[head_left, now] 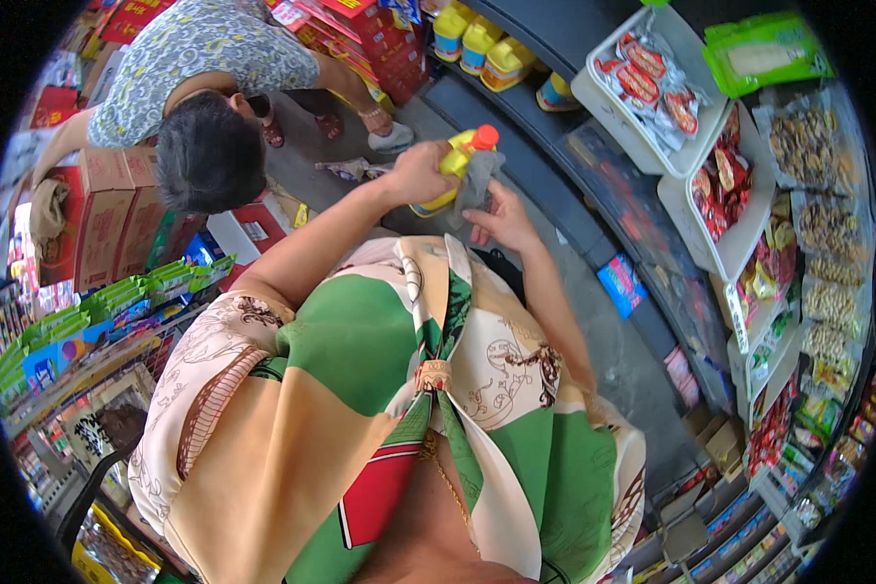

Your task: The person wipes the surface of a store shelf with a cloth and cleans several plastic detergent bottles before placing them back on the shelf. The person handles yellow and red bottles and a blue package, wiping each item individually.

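Past our patterned blouse point(380, 389), we have our left hand point(417, 173) clenched on the yellow bottle point(455, 167), long axis tilted cap-up-right, while our right hand point(501, 219) just below-right seems to pinch a grey cloth point(479, 180) against it.

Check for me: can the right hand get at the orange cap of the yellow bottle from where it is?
Probably yes. The right hand holds a grey cloth against the yellow bottle gripped by the left hand; the orange cap sits just above, uncovered.
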Motion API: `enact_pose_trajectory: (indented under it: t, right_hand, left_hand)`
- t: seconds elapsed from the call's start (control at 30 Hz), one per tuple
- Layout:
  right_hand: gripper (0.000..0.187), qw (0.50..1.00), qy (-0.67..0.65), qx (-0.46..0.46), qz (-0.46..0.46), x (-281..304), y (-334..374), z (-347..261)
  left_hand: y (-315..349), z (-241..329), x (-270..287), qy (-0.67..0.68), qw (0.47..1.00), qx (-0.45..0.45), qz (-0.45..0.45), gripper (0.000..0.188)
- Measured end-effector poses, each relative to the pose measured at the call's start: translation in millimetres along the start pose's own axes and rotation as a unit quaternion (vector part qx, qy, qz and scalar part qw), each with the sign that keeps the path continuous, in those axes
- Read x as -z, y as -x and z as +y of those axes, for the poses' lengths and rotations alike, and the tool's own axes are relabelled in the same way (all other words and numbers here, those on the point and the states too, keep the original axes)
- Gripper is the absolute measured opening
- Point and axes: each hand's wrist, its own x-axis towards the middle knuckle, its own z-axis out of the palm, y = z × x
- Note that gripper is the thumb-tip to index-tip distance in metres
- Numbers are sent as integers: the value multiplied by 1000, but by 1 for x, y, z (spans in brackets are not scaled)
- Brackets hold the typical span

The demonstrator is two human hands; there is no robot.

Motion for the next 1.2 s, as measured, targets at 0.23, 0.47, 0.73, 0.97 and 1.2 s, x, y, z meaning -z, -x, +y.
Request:
enact_pose_trajectory:
  t: [0.23, 0.47, 0.73, 0.97, 1.2]
  right_hand:
    - [18, 989, 128, -59, 46, 2, -27, -25]
    - [20, 807, 588, 48, -3, -8, -41, -65]
    - [30, 850, 504, 143, 49, -2, -43, -44]
    - [9, 869, 448, 143, 152, 27, -27, 21]
    - [14, 911, 269, 212, 229, 54, 3, -50]
  left_hand:
    - [-4, 23, 10, -84, 996, -8, -26, 35]
    - [8, 19, 18, -112, 993, -23, -28, 37]
    - [1, 10, 16, -58, 998, -1, 2, 41]
    - [-3, -21, 30, 212, 977, -4, 37, 32]
    - [10, 25, 42, -118, 984, -130, -31, 38]
